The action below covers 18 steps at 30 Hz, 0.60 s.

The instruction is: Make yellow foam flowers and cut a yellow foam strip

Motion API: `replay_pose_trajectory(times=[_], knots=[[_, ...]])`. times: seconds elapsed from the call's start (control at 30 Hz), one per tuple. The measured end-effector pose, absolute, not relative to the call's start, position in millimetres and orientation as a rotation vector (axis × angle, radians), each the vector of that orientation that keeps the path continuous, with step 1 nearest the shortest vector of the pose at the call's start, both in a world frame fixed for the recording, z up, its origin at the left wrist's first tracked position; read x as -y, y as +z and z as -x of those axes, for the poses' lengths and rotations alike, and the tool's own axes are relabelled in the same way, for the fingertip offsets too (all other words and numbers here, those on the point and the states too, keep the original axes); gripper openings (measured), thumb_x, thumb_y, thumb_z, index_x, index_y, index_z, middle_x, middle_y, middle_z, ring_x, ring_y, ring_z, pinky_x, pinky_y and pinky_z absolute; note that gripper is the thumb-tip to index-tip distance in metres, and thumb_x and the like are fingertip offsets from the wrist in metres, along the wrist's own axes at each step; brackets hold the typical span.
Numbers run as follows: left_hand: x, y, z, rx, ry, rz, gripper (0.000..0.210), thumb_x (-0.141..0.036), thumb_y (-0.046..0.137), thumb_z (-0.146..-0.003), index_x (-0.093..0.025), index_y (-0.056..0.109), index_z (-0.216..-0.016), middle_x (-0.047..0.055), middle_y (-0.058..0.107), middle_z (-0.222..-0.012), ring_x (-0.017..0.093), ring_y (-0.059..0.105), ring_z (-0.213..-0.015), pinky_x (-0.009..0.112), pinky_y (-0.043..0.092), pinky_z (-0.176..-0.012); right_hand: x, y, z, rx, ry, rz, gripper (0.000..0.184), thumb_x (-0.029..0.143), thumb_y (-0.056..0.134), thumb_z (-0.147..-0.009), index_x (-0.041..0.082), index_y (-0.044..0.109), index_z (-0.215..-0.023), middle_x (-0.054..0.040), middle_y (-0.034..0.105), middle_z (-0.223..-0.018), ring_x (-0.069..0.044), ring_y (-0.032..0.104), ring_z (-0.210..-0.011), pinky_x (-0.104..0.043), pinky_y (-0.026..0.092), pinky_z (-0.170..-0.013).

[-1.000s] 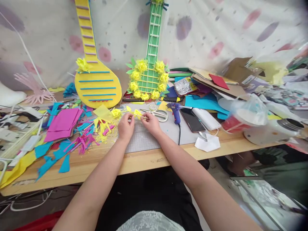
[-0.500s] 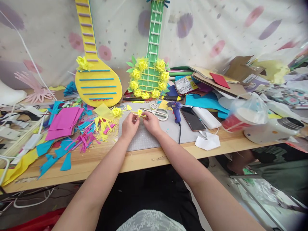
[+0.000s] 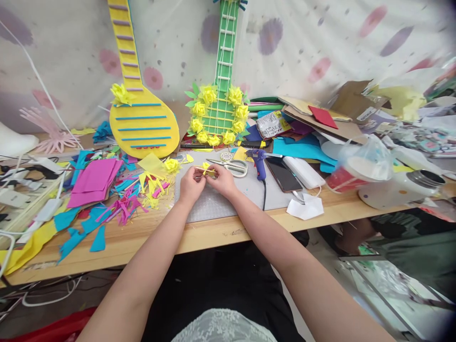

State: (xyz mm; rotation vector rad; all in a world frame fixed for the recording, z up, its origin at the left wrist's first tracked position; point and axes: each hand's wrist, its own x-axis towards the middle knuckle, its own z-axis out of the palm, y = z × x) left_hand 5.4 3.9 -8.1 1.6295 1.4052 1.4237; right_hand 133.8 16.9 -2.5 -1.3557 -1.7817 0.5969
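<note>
Over the grey cutting mat (image 3: 213, 206), my left hand (image 3: 192, 183) and my right hand (image 3: 221, 180) meet fingertip to fingertip. Both pinch a small yellow paper flower piece (image 3: 205, 166), partly covered by the fingers; a thin yellow strip runs across it. Just behind my right hand lie scissors (image 3: 239, 167) with pale handles. A purple glue gun (image 3: 259, 164) rests farther right on the mat. Left of my hands sits a finished yellow paper flower (image 3: 171, 165) among yellow scraps (image 3: 153, 185).
A yellow paper instrument (image 3: 144, 128) and a green one (image 3: 224, 111) ringed with yellow flowers lean at the back. Magenta sheets (image 3: 94, 180) and blue scraps lie left. To the right are a phone (image 3: 283, 173), a power bank (image 3: 303, 172), a bagged cup (image 3: 359, 168) and a wide-mouthed bottle (image 3: 395, 190).
Both hands keep their pinch on the yellow flower piece, with the fingers shifted slightly closer together. The whole view has moved a little.
</note>
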Motion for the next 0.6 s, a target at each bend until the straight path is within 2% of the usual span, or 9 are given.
replay_pose_trajectory(times=[0.33,0.6], knots=[[-4.6,-7.4,-2.7,-1.418,1.425,-1.607,0.02,-0.012,0.056,-0.07,-0.019,0.055,-0.088,0.003,0.068,-0.088,0.014,0.067,-0.076,0.024,0.054,-0.064,-15.5,1.5,-137.4,1.866,0.522,1.373,0.023,0.028,0.055,-0.073,0.022,0.063,-0.093,-0.0009,0.068,-0.088,-0.017,0.06,-0.077,-0.028,0.045,-0.071],[-3.1,-4.3,0.8,-1.483,1.366,-1.834,0.021,-0.01,0.051,-0.074,-0.02,0.063,-0.088,0.003,0.069,-0.09,0.013,0.064,-0.076,0.025,0.053,-0.067,-16.5,2.6,-138.5,1.849,0.578,1.357,0.021,0.023,0.051,-0.075,0.021,0.064,-0.091,-0.0006,0.068,-0.087,-0.015,0.059,-0.077,-0.025,0.043,-0.07]])
